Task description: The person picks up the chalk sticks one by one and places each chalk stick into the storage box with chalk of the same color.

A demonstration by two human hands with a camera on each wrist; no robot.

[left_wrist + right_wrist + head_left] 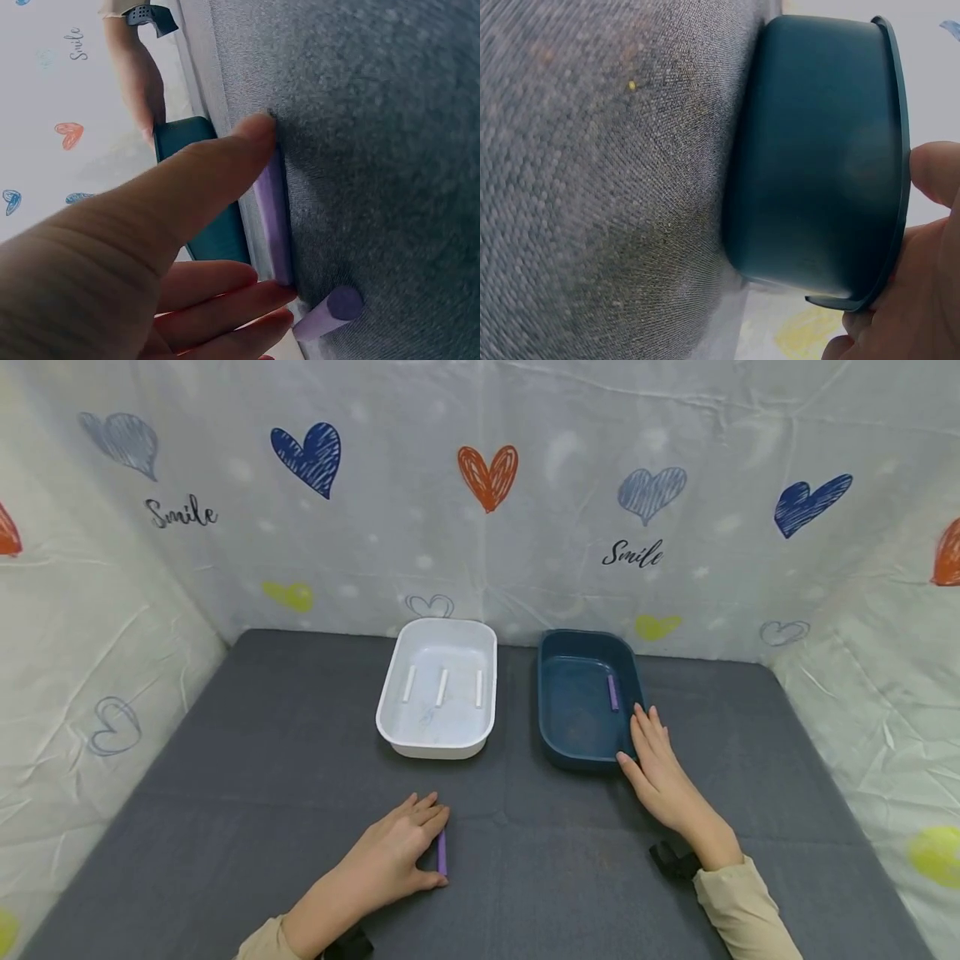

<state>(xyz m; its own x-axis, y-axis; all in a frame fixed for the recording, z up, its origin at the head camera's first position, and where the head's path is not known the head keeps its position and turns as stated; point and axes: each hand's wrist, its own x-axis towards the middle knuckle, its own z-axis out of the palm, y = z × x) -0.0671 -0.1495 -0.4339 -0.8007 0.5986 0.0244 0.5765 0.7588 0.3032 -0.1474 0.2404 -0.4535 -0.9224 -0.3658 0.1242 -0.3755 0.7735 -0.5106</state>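
Purple sticks point(442, 852) lie on the grey cloth point(247, 752) at the fingertips of the left hand point(397, 853), whose fingers stretch flat, thumb touching one stick; the left wrist view shows two. The right hand point(660, 772) rests with straight fingers against the dark blue tray's point(558, 731) near right rim, where another purple stick point(612, 692) lies inside, beside a white tray point(393, 702).
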